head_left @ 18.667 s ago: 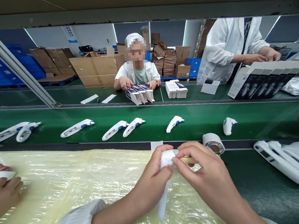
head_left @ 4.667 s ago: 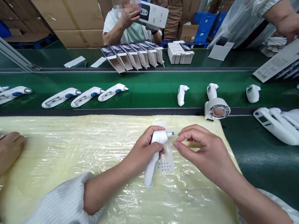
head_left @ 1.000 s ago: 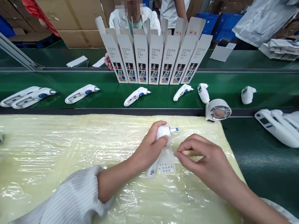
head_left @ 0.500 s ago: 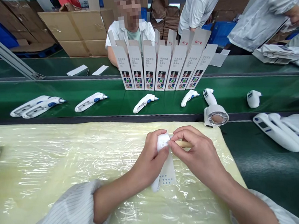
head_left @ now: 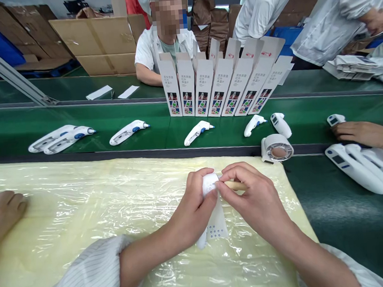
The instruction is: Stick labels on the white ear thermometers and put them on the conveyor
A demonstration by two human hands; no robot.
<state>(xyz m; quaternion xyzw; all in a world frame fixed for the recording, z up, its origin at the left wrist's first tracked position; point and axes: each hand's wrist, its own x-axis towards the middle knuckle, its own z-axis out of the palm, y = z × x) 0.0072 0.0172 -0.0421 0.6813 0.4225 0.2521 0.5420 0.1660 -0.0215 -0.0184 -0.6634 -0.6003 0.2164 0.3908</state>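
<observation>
Thermometer (head_left: 209,184): centre of the frame, held by the fingers of the left hand (head_left: 196,200)
Right hand (head_left: 251,192): fingers pinched narrow at the thermometer's head, holding a tan stick (head_left: 236,185)
Dotted sheet (head_left: 218,223): lower centre, partly hidden

White thermometer (head_left: 209,183) gripped by the left fingers (head_left: 210,200), handle slanting down past them; tan stick (head_left: 236,185), near-level, in the right fingers (head_left: 227,193); dark-dotted white sheet (head_left: 219,223) below, between both.
</observation>
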